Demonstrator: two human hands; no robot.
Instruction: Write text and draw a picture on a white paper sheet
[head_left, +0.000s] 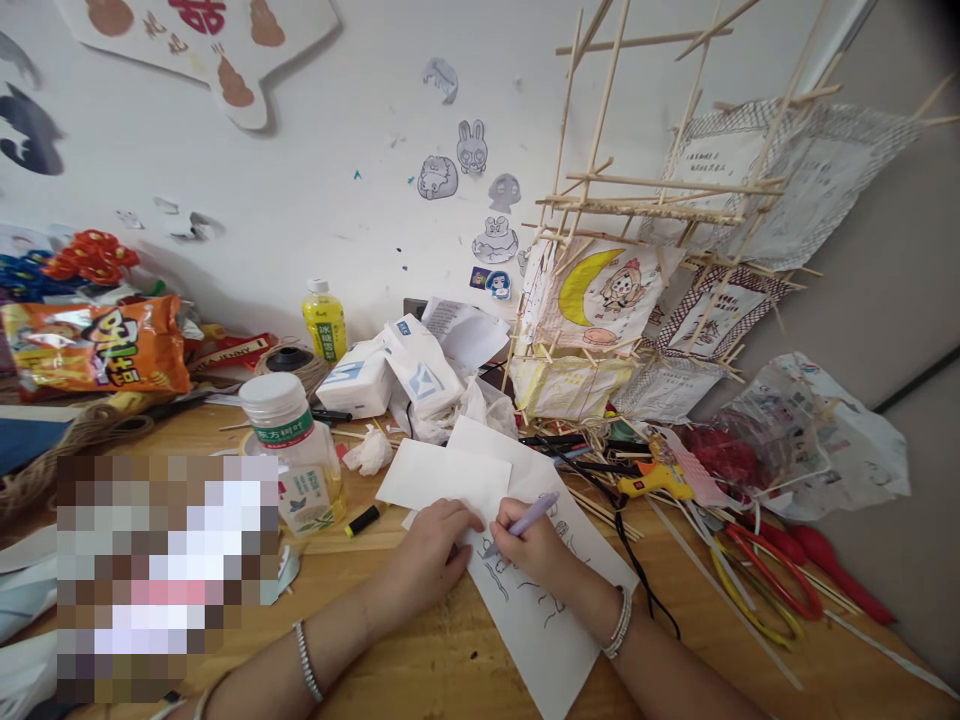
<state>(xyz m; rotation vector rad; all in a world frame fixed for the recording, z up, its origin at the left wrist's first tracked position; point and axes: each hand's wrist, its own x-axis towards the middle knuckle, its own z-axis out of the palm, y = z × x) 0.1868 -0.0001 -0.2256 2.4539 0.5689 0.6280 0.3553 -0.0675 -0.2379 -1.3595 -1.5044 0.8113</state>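
Note:
My right hand (531, 545) is closed round a light purple pen (536, 510), its tip down on a white sheet of paper (551, 670). Black line drawings show on that sheet, partly hidden under the hand. My left hand (433, 545) lies at the sheet's left edge, fingers loosely bent and resting on the paper, holding nothing. Just beyond it, a smaller blank white paper (442, 472) overlaps the drawn sheet. A black marker cap with a yellow end (362, 521) lies left of my left hand.
A large bottle with a white lid (274, 398) stands at left, near tissue packs (358, 378). On the right are a yellow glue gun (656, 480), red-handled scissors (772, 570) and a stick frame (600, 195) with drawn panels. A black cable (637, 570) runs beside the sheet.

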